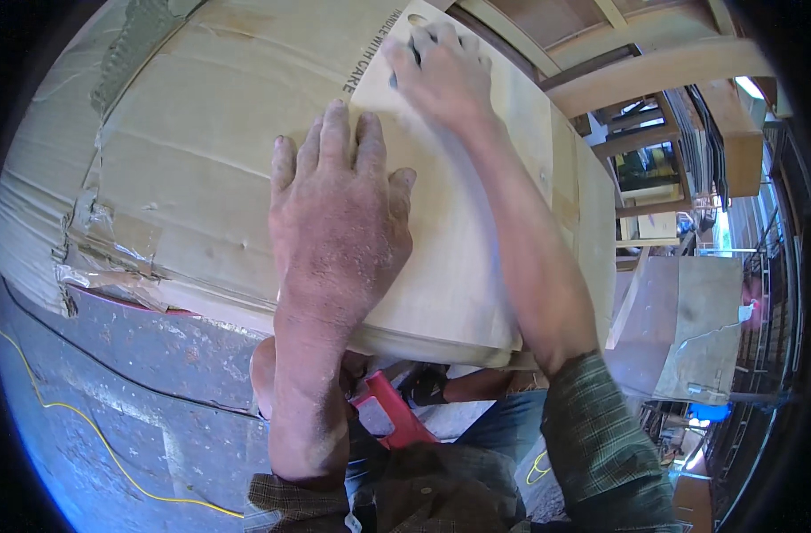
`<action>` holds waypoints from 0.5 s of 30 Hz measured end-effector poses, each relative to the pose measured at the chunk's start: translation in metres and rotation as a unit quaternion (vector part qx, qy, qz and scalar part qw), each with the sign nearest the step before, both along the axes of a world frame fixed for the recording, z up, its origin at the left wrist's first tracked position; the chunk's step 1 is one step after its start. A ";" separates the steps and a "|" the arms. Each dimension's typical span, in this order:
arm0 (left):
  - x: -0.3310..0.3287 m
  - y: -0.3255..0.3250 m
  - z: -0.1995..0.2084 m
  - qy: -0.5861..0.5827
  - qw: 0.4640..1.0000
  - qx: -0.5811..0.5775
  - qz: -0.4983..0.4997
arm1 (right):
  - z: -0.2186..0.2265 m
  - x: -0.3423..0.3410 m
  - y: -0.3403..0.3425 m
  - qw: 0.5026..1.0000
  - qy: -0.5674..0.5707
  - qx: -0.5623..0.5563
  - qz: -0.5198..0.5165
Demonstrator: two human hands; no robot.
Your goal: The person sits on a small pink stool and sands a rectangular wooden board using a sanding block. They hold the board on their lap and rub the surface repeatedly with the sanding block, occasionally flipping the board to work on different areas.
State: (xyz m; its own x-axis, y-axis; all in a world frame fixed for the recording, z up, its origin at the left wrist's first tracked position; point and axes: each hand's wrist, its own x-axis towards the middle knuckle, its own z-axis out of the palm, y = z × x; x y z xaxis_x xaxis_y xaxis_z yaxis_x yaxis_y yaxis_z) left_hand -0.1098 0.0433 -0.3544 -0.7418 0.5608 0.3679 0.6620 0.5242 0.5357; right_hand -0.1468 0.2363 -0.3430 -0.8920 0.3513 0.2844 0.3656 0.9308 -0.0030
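A pale, smooth wooden board (441,249) lies on a large sheet of brown cardboard (197,151). Near its far corner the board has a round recess or hole. My left hand (341,200), covered in fine dust, lies flat with spread fingers across the board's left edge and the cardboard. Farther away, my right hand (445,75) presses on the board's far part, its fingers bent. Something dark shows under and between those fingers, too covered to make out.
Torn clear tape (112,240) hangs at the cardboard's left edge. A yellow cord (94,435) and a black cable (112,369) run over the grey floor. Below the board stands a red plastic stool (392,409). Wooden frames (654,75) and a plywood panel (689,329) stand at right.
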 end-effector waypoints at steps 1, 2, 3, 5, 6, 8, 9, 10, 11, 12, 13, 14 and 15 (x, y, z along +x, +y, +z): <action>0.001 0.001 0.001 -0.001 1.000 0.000 -0.005 | 0.002 -0.006 0.010 1.000 -0.006 -0.005 -0.020; 0.001 0.001 0.001 -0.005 1.000 -0.003 -0.005 | 0.003 -0.015 0.012 0.999 -0.011 -0.012 -0.028; 0.001 0.002 0.001 -0.010 1.000 -0.005 -0.006 | 0.000 -0.013 0.012 1.000 0.005 -0.010 -0.021; 0.000 0.000 0.001 -0.011 1.000 -0.008 0.003 | -0.008 -0.002 0.001 0.999 0.037 -0.005 -0.003; 0.000 -0.002 0.000 -0.008 1.000 -0.009 0.009 | -0.008 0.006 -0.010 0.999 0.032 -0.012 0.012; -0.001 -0.003 -0.001 -0.006 1.000 -0.008 0.013 | -0.006 0.026 -0.025 0.999 0.024 -0.026 0.034; 0.000 -0.003 0.000 -0.007 1.000 -0.006 0.012 | -0.006 0.023 -0.020 0.999 0.022 -0.017 0.033; 0.000 -0.003 0.000 -0.007 1.000 -0.005 0.012 | -0.007 0.012 -0.010 0.999 0.021 -0.008 0.032; 0.002 -0.001 -0.001 -0.014 1.000 -0.006 0.002 | -0.007 0.005 0.001 0.999 0.019 0.001 0.027; 0.003 0.001 0.000 -0.019 1.000 -0.004 -0.003 | -0.005 -0.004 0.012 1.000 0.014 -0.001 0.008; 0.004 0.003 0.002 -0.025 1.000 -0.003 -0.009 | -0.003 -0.012 0.023 1.000 0.009 -0.003 -0.012; 0.003 0.003 0.001 -0.026 1.000 -0.006 -0.006 | -0.002 -0.018 0.022 1.000 0.003 -0.008 -0.027; 0.002 0.003 0.001 -0.027 1.000 -0.009 -0.005 | -0.006 -0.016 0.020 1.000 0.019 -0.003 -0.019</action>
